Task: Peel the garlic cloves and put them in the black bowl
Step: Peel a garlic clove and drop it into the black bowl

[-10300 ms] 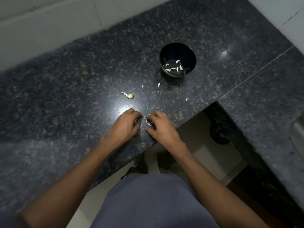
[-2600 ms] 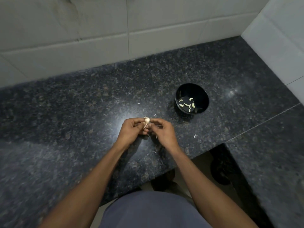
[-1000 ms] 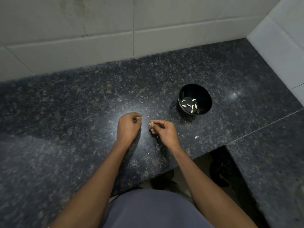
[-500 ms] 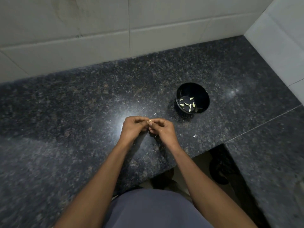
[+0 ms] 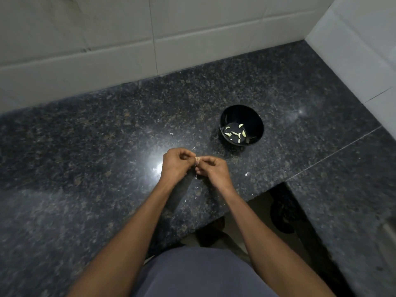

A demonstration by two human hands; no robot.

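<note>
From the head camera, you are looking down at a dark speckled granite countertop (image 5: 85, 146) set against a wall of pale tiles (image 5: 107, 50). Your left hand (image 5: 174, 163) and right hand (image 5: 212, 169) meet above the counter, near its front edge. Both have their fingers curled in, and the fingertips of the two pinch one small garlic clove (image 5: 197, 160) between them; only a pale sliver of it shows, so you cannot tell how much skin is on it. Your hands hold the clove in the air, just above the bright glare on the stone.

The black bowl (image 5: 257, 118) stands on the counter beyond your right hand and off to the right, apart from both hands. Several peeled cloves (image 5: 235, 132) lie scattered on its bottom, pale and curved.

Small white scraps of garlic skin (image 5: 246, 174) are strewn on the counter around your hands: one to the right of your right hand, a few more in front of and below your fingers. Your forearms reach in from the lower edge, over a grey garment (image 5: 199, 273).
</note>
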